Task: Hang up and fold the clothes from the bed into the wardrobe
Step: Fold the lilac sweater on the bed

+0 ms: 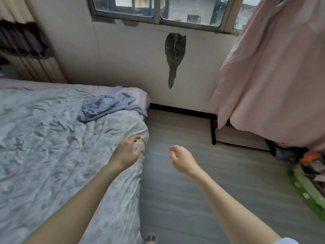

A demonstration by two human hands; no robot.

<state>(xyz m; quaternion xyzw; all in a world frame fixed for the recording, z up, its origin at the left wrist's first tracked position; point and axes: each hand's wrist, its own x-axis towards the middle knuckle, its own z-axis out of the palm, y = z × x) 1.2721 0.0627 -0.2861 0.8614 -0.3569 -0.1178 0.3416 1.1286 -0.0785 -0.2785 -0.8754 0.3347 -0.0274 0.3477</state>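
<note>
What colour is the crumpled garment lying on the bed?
Light blue garment, with some dark lettering; seen in the head view.

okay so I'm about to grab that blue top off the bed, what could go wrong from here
1. The blue top is crumpled, with one part draped past the bed's far corner; a one-handed grip may leave some trailing toward the floor.
2. Both the left hand and right hand are empty and short of it, so you may need to step or lean in.
</note>
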